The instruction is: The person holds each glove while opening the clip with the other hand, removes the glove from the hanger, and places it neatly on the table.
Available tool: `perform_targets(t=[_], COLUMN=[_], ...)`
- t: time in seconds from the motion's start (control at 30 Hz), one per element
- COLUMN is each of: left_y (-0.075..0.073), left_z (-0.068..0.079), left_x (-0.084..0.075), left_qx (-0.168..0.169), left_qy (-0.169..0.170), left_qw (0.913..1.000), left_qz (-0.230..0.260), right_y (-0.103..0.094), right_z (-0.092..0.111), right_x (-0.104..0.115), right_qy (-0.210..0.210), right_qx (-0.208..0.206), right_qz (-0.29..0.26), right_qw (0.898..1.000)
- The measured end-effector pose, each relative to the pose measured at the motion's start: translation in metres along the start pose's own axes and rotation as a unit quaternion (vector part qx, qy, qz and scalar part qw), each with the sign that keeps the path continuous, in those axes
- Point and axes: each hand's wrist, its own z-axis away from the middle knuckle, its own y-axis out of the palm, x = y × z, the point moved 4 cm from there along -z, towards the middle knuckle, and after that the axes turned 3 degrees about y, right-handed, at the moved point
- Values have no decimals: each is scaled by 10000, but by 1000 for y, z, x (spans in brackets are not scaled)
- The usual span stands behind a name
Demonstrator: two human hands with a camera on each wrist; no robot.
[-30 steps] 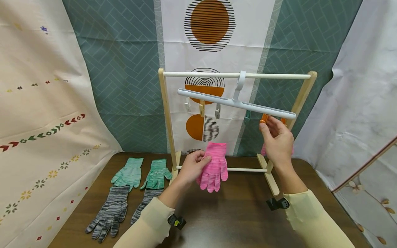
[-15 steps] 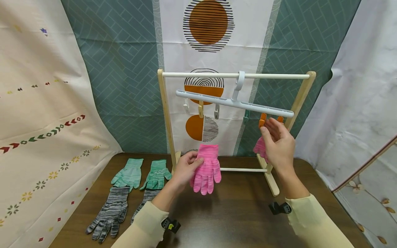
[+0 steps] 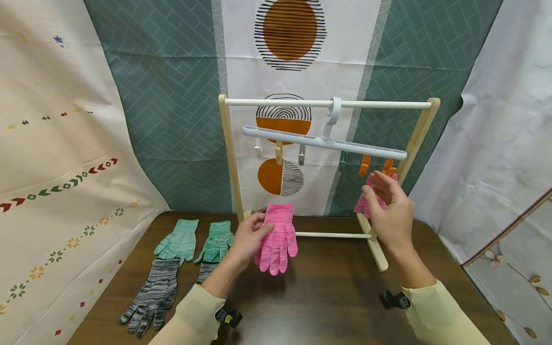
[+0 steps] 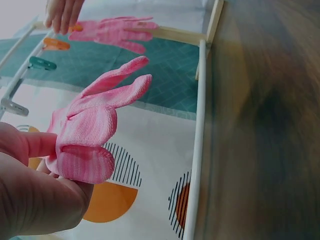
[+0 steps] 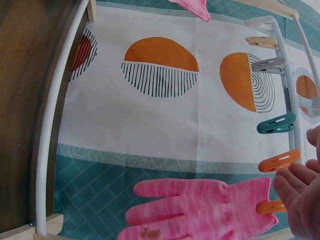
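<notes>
My left hand point(image 3: 247, 239) pinches a pink knit glove point(image 3: 278, 239) near its cuff between thumb and fingers, with the glove's fingers pointing down in the head view. My right hand point(image 3: 394, 215) is beside the right end of a pale blue hanger point(image 3: 297, 139), fingers extended and holding nothing. Another pink glove point(image 5: 185, 205) hangs by its cuff from the outermost orange clip point(image 5: 270, 207); in the head view my right hand partly covers it. The neighbouring orange clip point(image 5: 280, 160) holds nothing and is close to my right fingertips.
The hanger hooks over a white rod point(image 3: 267, 102) of a wooden-sided rack and tilts down rightward. White, yellow, grey and teal point(image 3: 342, 162) clips hang from it. Two green gloves point(image 3: 178, 239) and two grey striped gloves point(image 3: 153, 292) lie on the table's left.
My left hand has carried its pink glove left and slightly down. The right hand has let go of the inner orange clip and moved slightly right and down. The hanger tilts less.
</notes>
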Motion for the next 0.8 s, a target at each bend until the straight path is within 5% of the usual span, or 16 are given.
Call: perform_targets(t=[0.8], left_y=[-22], left_z=[20], left_x=[29], left_qx=[-170], left_qy=[-494], left_qw=[9982], left_qz=[-296], right_y=[5], right_z=[33], right_x=[-11], right_qy=[-426], right_qx=[660], right_qz=[326], right_qw=[9964])
